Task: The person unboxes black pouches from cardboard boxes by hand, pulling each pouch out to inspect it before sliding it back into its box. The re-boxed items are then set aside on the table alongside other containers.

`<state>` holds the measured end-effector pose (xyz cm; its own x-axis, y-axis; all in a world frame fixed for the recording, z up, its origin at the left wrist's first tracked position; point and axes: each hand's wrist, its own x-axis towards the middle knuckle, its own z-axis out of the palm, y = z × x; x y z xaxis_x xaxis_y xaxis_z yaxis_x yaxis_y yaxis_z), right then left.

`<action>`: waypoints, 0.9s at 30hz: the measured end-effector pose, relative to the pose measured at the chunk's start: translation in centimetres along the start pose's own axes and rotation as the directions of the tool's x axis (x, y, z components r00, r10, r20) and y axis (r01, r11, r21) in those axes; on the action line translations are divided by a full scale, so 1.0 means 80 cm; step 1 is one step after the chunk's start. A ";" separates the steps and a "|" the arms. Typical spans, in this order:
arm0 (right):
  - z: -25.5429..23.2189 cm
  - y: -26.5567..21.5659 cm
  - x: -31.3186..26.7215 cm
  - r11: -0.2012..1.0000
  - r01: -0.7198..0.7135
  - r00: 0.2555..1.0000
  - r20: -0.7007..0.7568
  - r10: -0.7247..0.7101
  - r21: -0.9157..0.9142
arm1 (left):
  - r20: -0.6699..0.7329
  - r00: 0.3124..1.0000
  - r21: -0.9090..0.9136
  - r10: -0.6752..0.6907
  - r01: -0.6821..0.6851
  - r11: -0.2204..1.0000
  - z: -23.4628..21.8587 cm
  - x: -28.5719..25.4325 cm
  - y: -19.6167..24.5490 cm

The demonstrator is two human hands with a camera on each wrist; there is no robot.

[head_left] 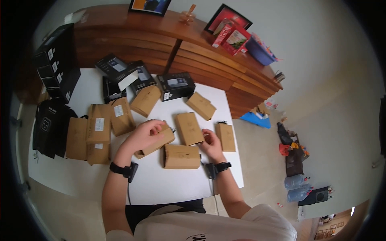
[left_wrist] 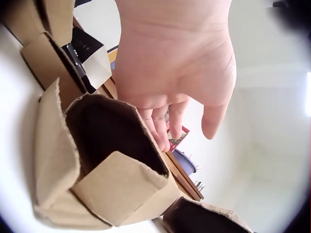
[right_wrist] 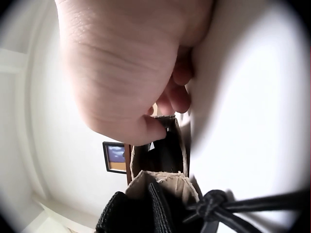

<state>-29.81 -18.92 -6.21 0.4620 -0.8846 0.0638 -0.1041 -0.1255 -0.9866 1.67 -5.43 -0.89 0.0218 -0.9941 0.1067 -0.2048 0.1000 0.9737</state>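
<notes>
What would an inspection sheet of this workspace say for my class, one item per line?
Surface: white table, boxes mostly at back and left.
Job's things: brown cardboard boxes, at least one open-ended.
Clutter: black printed boxes behind; black item, probably a bag, at left.
Hands: left hand open by an angled box; right hand at another's corner, grip unclear.
Cables: thin cable at each wrist; knotted black cord.
Surroundings: wooden cabinet behind; large bottles on floor.
</notes>
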 end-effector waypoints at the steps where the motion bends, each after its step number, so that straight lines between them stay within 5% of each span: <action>1: 0.001 -0.001 0.001 0.999 -0.032 0.999 -0.019 0.031 -0.018 | 0.002 1.000 0.005 -0.028 0.028 1.000 -0.003 0.001 -0.004; 4: 0.001 -0.001 0.003 0.998 -0.031 0.999 0.007 0.031 0.059 | -0.003 0.999 -0.150 -0.036 0.035 0.988 -0.006 0.004 -0.025; 15: -0.013 0.019 0.018 0.988 0.094 0.959 -0.277 -0.057 0.123 | 0.009 0.998 -0.140 -0.069 0.069 0.988 -0.008 -0.009 -0.034; 20: 0.001 0.002 0.055 0.961 0.137 0.949 -0.309 -0.058 0.239 | -0.066 0.997 -0.194 0.033 -0.045 0.980 -0.003 -0.006 -0.037; 22: -0.001 0.010 0.082 0.972 0.207 0.974 -0.118 -0.194 0.112 | -0.060 0.997 -0.110 0.059 -0.065 0.992 -0.004 -0.008 -0.033; 27: 0.047 -0.010 0.112 0.956 0.229 0.964 0.095 -0.249 0.183 | -0.114 0.991 -0.069 0.075 -0.083 0.994 0.005 -0.017 -0.014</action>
<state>-22.27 -25.05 -5.44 0.5548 -0.7787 0.2929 0.1671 -0.2406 -0.9561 1.52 -4.18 -2.23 0.1181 -0.9722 0.2020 -0.1383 0.1853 0.9729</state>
